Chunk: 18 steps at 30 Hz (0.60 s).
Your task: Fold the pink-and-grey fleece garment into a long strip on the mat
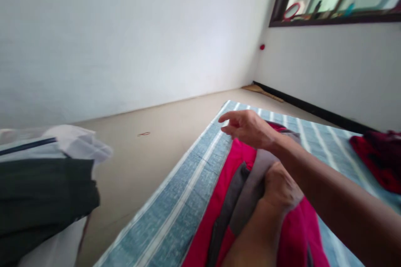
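Note:
A pink and grey garment (216, 204), perhaps a jacket, lies lengthwise on a blue and white striped mat (175, 204). My left hand (280, 181) rests on its grey part, knuckles up, with bent fingers closed on the cloth; the fingertips are hidden. Above the garment's far end is my right hand (247, 127), its forearm crossing over from the right. Its thumb and forefinger point left and stand apart, with nothing visible between them. Part of the garment is covered by my arms.
Dark red folded clothes (380, 160) lie on the mat at the right. White and dark green clothes (46, 187) are piled at the left. A thin loop (144, 134) lies on the beige floor. A round mirror (291, 11) stands on the windowsill.

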Tool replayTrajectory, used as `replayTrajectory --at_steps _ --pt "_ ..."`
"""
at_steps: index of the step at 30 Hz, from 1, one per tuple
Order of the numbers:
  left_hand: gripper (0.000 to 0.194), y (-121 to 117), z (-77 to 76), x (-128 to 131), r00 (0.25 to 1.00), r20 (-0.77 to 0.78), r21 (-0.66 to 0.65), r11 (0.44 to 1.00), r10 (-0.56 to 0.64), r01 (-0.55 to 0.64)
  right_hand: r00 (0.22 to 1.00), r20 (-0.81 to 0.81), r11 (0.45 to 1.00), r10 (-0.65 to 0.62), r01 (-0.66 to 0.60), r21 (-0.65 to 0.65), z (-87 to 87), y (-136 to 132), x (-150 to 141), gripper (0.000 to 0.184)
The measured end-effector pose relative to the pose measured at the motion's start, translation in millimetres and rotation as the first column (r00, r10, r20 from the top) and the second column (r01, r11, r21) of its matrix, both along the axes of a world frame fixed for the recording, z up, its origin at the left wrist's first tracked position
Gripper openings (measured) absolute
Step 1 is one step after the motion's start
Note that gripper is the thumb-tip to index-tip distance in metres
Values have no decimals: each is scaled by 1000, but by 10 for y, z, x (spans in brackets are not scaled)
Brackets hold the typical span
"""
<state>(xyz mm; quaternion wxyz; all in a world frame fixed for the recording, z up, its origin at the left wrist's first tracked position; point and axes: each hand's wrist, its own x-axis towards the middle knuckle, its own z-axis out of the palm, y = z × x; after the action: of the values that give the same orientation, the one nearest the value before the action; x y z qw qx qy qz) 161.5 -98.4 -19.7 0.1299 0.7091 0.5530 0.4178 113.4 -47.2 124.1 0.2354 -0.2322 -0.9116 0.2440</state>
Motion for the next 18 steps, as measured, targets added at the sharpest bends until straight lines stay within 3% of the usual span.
replayTrajectory --at_steps 3,5,9,13,18 --pt "10 36 4 -13 999 45 43 999 -26 24 962 -15 961 -274 273 -46 -28 401 732 24" --pt "11 48 23 -40 997 75 68 997 -30 25 878 83 879 -472 476 -34 -158 610 1189 25" --pt "15 33 109 -78 995 88 103 994 -41 32 772 171 787 -612 615 41 -573 827 1765 24" --pt "18 11 191 -72 997 54 150 988 -46 38 739 222 770 -636 625 129 -908 887 1820 26" --pt "19 -1 212 -73 999 -10 201 979 -39 40 761 249 801 -598 559 216 -1055 1008 1570 25"
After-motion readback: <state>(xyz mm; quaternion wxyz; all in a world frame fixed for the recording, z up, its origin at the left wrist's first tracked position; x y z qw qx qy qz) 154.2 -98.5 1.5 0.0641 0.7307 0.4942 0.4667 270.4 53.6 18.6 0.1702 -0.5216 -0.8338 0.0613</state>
